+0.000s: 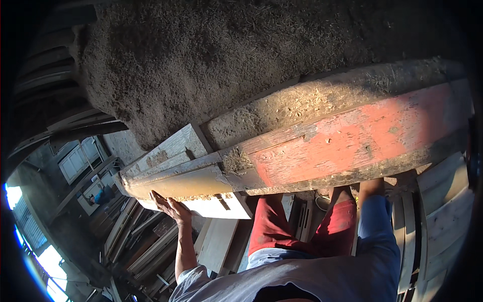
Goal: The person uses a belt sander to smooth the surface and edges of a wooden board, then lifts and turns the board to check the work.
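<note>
My left hand (172, 207) lies with its fingers stretched out along the near edge of a long wooden bench, at its left end. Its fingertips touch the edge between a smooth tan-yellow surface (186, 184) and the white board (214, 207) that hangs on the near side. A dark slot marks that board near its right end. My right arm (372, 201) reaches under the near edge of the red-painted board (332, 141), which hides the hand. What my right hand touches cannot be seen.
A large heap of sawdust (201, 60) rises beyond the bench, and wood chips (302, 105) cover its far ledge. Stacked planks (136, 236) lie at the lower left. More boards (443, 211) stand at the right. A grey wooden piece (171, 146) lies along the bench's far left.
</note>
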Motion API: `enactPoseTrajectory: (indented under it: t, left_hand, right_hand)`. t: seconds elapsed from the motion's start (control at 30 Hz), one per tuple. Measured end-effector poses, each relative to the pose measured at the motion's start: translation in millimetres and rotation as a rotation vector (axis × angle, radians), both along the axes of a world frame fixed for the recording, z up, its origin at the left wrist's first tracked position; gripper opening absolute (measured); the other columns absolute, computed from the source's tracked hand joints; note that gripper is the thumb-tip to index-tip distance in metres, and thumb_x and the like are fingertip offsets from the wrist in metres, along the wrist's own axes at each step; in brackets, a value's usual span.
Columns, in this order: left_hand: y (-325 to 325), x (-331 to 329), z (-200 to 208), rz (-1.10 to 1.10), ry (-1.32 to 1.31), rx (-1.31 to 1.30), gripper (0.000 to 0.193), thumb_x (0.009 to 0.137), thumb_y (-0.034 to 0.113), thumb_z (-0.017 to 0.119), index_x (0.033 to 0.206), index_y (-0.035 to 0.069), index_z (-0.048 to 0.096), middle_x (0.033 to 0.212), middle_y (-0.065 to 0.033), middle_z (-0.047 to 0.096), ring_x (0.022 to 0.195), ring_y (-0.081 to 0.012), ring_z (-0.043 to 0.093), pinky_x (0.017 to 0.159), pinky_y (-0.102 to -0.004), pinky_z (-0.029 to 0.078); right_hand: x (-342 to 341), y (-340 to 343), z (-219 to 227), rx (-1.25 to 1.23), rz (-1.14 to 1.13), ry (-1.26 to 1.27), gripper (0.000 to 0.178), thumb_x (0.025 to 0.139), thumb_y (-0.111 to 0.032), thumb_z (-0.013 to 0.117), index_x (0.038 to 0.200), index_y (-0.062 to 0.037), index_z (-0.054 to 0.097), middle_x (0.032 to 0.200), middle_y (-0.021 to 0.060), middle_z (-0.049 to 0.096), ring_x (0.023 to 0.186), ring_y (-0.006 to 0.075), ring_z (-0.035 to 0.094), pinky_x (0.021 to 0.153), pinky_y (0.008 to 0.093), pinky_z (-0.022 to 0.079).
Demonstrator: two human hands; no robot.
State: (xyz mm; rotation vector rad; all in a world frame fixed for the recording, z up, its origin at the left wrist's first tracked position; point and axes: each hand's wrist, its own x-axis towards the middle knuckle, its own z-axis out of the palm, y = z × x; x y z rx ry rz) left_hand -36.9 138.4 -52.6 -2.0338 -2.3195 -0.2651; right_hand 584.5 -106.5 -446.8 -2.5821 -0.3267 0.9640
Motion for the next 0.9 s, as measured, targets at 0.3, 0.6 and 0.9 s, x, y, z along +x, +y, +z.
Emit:
enactPoseTrajectory:
  t: [0.3,0.6,0.9]
  left_hand:
    - [3.0,4.5,-0.3,0.054,0.116,-0.021,0.087,0.102,0.066,0.02,0.159,0.001,0.023,0.163,-0.0262,0.021,0.153,-0.0408,0.015,0.12,-0.0576,0.01]
    - [40.5,268.5,82.3,-0.582,-0.043,-0.433,0.109,0.078,0.051,0.077,0.158,0.003,0.019,0.164,-0.0295,0.015,0.15,-0.0475,0.015,0.12,-0.0609,0.011]
    - [39.3,328.1,61.3,-0.746,-0.039,-0.313,0.115,0.063,0.046,0.09,0.151,-0.001,0.033,0.134,-0.0228,0.048,0.124,-0.0382,0.044,0.107,-0.0544,0.03]
  right_hand:
    - [-43.3,77.5,113.5,-0.238,0.875,0.185,0.024,0.087,-0.022,0.059,0.073,-0.0034,0.066,0.067,0.0111,0.064,0.067,0.026,0.066,0.066,0.0386,0.052]
    - [-97.6,236.8,470.4,0.862,0.774,-0.233,0.034,0.09,-0.028,0.07,0.115,-0.005,0.064,0.114,0.0142,0.067,0.109,0.0316,0.062,0.097,0.0449,0.047]
    - [-90.5,237.4,450.7,0.435,0.774,-0.475,0.055,0.085,-0.034,0.072,0.13,-0.0064,0.058,0.14,0.0106,0.048,0.133,0.035,0.038,0.108,0.0528,0.036]
